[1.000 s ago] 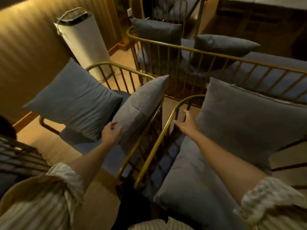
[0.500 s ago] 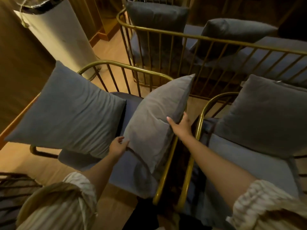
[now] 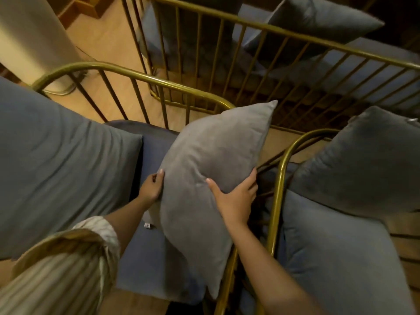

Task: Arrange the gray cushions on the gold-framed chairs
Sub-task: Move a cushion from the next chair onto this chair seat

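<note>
A gray cushion [image 3: 211,160] stands on edge in the left gold-framed chair [image 3: 136,73], leaning against its right armrest. My left hand [image 3: 152,186] grips the cushion's left edge. On its right face and edge sits my right hand [image 3: 236,196], fingers wrapped round it. A larger bluish-gray cushion [image 3: 56,164] leans on the same chair's left side. In the right gold-framed chair [image 3: 281,176], a dark gray cushion [image 3: 363,160] rests on a lighter one [image 3: 336,258].
A gold-railed sofa [image 3: 295,35] with two dark cushions [image 3: 318,21] stands behind the chairs. A tall white cylinder [image 3: 29,35] stands on the wooden floor at the upper left. The two chairs' frames nearly touch between my arms.
My right hand left the right chair's frame and took hold of the middle cushion's right side. My left hand closed on its left edge. The view moved closer and lower.
</note>
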Available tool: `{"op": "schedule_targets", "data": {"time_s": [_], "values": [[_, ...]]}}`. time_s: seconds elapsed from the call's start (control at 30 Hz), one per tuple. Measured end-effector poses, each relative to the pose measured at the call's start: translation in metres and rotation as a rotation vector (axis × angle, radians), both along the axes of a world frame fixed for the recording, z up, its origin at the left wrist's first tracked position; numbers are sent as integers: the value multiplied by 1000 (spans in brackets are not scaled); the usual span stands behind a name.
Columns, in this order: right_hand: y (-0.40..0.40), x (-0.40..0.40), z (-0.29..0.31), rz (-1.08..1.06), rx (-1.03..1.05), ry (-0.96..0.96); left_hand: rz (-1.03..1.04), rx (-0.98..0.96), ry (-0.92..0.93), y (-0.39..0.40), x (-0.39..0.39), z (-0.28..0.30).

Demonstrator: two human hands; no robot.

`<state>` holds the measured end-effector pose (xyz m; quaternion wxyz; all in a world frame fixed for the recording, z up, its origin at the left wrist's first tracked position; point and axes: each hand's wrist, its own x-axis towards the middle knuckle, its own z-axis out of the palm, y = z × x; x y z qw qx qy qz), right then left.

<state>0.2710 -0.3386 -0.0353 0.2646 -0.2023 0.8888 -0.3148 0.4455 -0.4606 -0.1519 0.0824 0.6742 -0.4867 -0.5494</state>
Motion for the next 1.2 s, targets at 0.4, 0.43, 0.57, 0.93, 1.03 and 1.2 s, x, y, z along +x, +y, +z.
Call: {"op": "schedule_targets", "data": {"time_s": [0.4, 0.43, 0.57, 0.93, 1.03, 1.2], "values": [[9, -12, -16, 14, -118, 10, 159, 240, 209, -36, -6, -32], [13, -13, -14, 28, -142, -1, 172, 234, 210, -33, -7, -19], [30, -20, -4, 43, -212, -51, 243, 195, 143, -18, -7, 23], [113, -91, 55, 23, -356, -257, 272, 63, -28, 28, -10, 134], [149, -115, 67, -10, -414, -268, 230, 134, 49, 56, -31, 163], [220, -169, 90, -23, -455, -312, 78, 1, 178, 120, -83, 195]]}}
